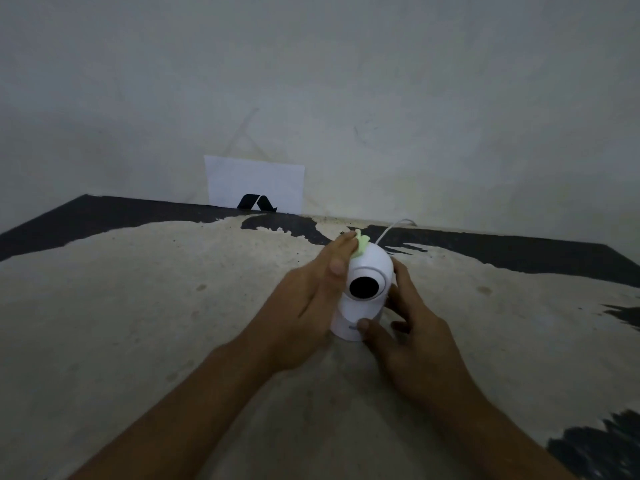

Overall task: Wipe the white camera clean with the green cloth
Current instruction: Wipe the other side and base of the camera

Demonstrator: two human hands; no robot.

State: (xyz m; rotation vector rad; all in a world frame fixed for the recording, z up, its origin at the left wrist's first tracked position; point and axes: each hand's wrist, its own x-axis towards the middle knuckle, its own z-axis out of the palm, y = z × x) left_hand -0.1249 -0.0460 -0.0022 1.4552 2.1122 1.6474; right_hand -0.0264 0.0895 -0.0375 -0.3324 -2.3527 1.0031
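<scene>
The white camera [372,268] stands upright on the worn tabletop [173,306], its round black lens facing me. My left hand [308,292] presses the small green cloth [465,244] against the camera's upper left side; only a corner of the cloth shows past my fingers. My right hand [412,327] holds the camera's base and right side, thumb on the front of the base. A white cable [391,228] runs from behind the camera toward the wall.
A white sheet of paper [254,181] with a black logo leans against the grey wall at the table's back edge. The tabletop is beige with black patches of worn paint along the back and right.
</scene>
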